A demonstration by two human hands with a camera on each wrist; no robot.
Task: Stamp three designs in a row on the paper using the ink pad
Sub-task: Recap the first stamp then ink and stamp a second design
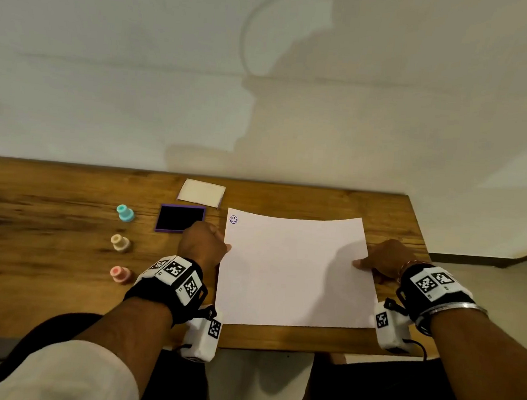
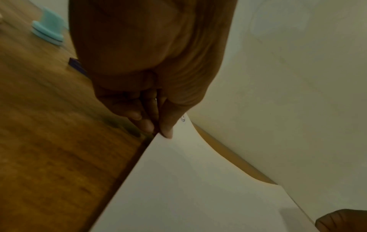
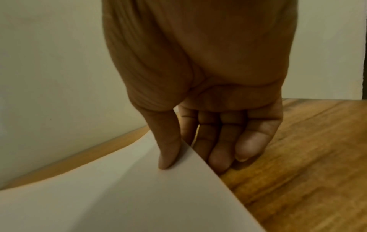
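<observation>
- The paper [image 1: 294, 271], a white sheet, is seen lying on the wooden table [image 1: 49, 214], right of centre; its far edge is bowed up slightly off the wood.
- One stamped design, a small smiley face [image 1: 233, 219] in dark ink, is noted in the far left corner of the sheet. The rest of the sheet is blank.
- The left hand [image 1: 203, 245] is placed at the left edge of the paper. In the left wrist view the edge is pinched between the thumb [image 2: 166, 127] on top and fingers curled beneath.
- The right hand [image 1: 383, 259] is placed at the right edge. In the right wrist view the thumb [image 3: 168, 150] is pressed on the top face, and the fingers [image 3: 220, 157] are curled under and beside the edge, so the sheet is grasped here too.
- The ink pad [image 1: 181, 219], uncovered, dark with a purple rim, is found just left of the paper's far left corner, partly behind the left hand.
- Its lid [image 1: 202, 192], pale, is seen farther back, near the wall.
- Three stamps are stood upright in a column left of the pad, well apart from the paper: a teal stamp [image 1: 125, 213] farthest, a beige stamp [image 1: 120, 243] in the middle, a pink stamp [image 1: 120, 274] nearest.
- Marker-tagged bands are worn on both wrists.
</observation>
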